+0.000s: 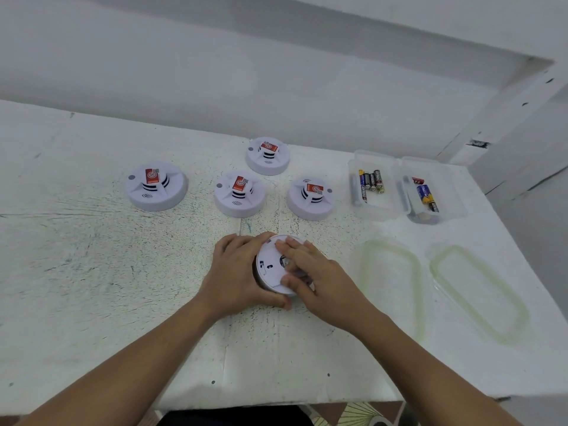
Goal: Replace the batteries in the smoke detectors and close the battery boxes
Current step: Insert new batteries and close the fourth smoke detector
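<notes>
Detector in hand: you had one smoke detector (276, 265) turned back-side up at the near middle of the white table (92, 256), in front of the other four.
Left hand: your left hand (239, 272) wrapped around the detector's left rim, fingers curled on its far edge and thumb on the near edge, gripping it.
Right hand: your right hand (313, 272) lay over the detector's back, fingers spread and pressing on the plate; it was not closed around anything.
Battery box on that detector: mostly hidden under your right fingers, so whether it was shut could not be told.
Other detectors: four detectors (239, 193) stood face up behind, each with a red label on top, apart from one another.
Batteries: the left clear box (373, 186) held several batteries (370, 182); the right clear box (430, 192) beside it held a few more.
Lids: two clear lids (390, 278) lay flat on the table to your right, in front of the boxes.
</notes>
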The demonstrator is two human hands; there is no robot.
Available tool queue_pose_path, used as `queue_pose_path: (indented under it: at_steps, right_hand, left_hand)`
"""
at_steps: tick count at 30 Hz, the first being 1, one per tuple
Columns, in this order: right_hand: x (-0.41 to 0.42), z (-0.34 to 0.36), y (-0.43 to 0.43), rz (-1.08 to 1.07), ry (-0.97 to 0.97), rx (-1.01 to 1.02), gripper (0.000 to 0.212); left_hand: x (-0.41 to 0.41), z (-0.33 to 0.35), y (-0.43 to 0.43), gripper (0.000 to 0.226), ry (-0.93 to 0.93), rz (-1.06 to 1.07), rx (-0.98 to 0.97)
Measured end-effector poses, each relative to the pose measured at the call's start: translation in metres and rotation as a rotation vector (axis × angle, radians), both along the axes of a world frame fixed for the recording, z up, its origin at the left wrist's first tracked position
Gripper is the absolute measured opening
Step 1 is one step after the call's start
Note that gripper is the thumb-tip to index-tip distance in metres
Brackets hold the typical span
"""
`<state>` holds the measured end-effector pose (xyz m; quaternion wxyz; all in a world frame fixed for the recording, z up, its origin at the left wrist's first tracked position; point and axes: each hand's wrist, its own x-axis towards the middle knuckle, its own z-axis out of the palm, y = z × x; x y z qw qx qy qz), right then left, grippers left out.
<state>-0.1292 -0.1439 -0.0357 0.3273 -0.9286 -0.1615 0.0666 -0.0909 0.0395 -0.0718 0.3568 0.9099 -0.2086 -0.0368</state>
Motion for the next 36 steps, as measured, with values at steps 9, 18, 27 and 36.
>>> queue_pose_path:
  at_steps: [9,18,27,36]
  right_hand:
    - [-0.005,0.002,-0.011,-0.121,-0.088,0.275,0.035]
    - [-0.011,-0.013,-0.018,0.006,-0.219,0.084,0.053]
    - [-0.006,0.006,-0.007,-0.272,0.105,0.700,0.038]
    - [0.014,0.012,0.026,-0.458,0.167,1.022,0.022]
  left_hand:
    - [0.000,0.000,0.002,0.110,0.030,0.003,-0.047]
    - [-0.003,0.007,0.002,0.116,0.066,0.009,-0.066]
    - [-0.010,0.018,0.009,0.043,0.207,0.113,-0.464]
    - [-0.015,0.028,0.009,0.030,0.175,0.207,-0.664]
